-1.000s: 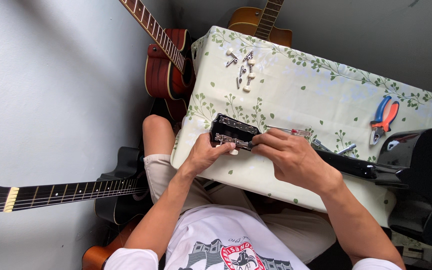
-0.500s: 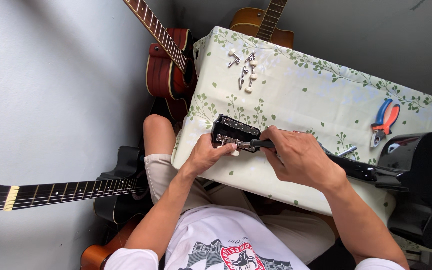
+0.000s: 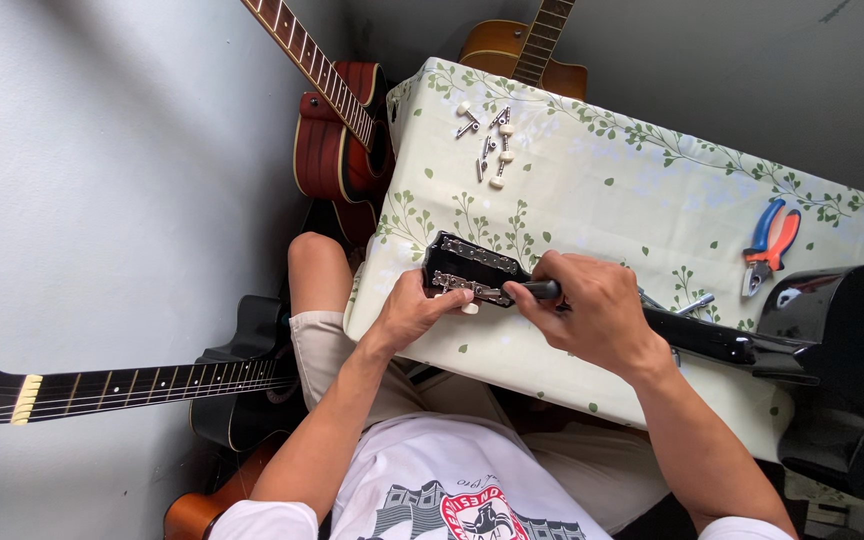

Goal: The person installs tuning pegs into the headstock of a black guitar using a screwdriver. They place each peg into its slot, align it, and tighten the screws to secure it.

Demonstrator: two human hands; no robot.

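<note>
A black guitar lies across the table, its headstock point(image 3: 464, 265) at the near left and its body point(image 3: 842, 350) at the right. My left hand point(image 3: 414, 312) grips the near edge of the headstock, by a silver tuner strip. My right hand point(image 3: 592, 310) is closed around a black-handled screwdriver point(image 3: 540, 290) whose tip meets that tuner strip. The neck runs under my right hand and is mostly hidden.
Several loose silver tuning pegs point(image 3: 490, 145) lie at the table's far left. Orange-and-blue pliers point(image 3: 770, 245) rest at the far right. The table point(image 3: 592, 190) has a leaf-print cloth. Guitars surround it: a red one point(image 3: 337, 140), a brown one point(image 3: 522, 50), a black one point(image 3: 152, 385).
My right hand has slid a little right along the neck, and the screwdriver's black handle now shows between the hands. The left hand stays on the headstock.
</note>
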